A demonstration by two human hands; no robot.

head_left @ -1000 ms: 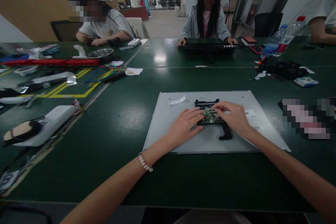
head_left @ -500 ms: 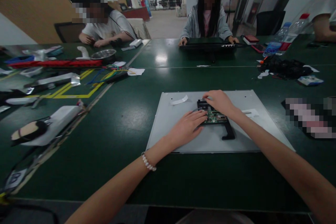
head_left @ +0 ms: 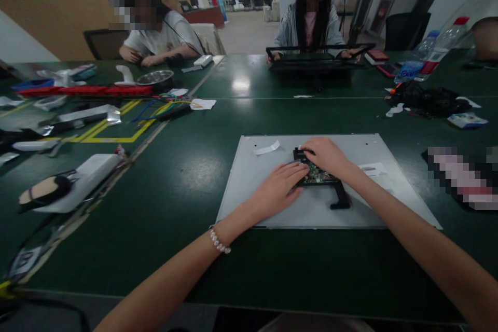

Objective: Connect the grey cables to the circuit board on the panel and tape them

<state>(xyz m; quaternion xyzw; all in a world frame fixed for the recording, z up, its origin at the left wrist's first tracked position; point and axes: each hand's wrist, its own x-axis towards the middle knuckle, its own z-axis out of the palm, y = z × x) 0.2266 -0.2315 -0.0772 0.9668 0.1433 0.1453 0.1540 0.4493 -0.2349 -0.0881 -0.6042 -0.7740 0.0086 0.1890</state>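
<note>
A green circuit board (head_left: 319,174) in a black plastic bracket (head_left: 341,196) lies on a flat, light grey panel (head_left: 249,176). My left hand (head_left: 278,187) rests over the board's left side, fingers stretched out and lying flat on its edge. At the far side of the board, my right hand (head_left: 324,155) has bent fingers closed at the bracket's upper end. Its palm covers part of the board, and the fingertips are partly hidden. The bracket's hooked lower arm sticks out toward me over the panel.
A paper strip (head_left: 266,148) and a white label (head_left: 373,169) are on the panel. Across the green table, a person holds a black frame (head_left: 319,62). Bottles (head_left: 443,49) and a black plastic bag (head_left: 428,98) are at right; tools, wires and a metal bowl (head_left: 155,79) at left.
My right hand has shifted slightly at the bracket's far end, covering more of the board; my left hand stays nearly put. The person opposite has tilted the black frame up.
</note>
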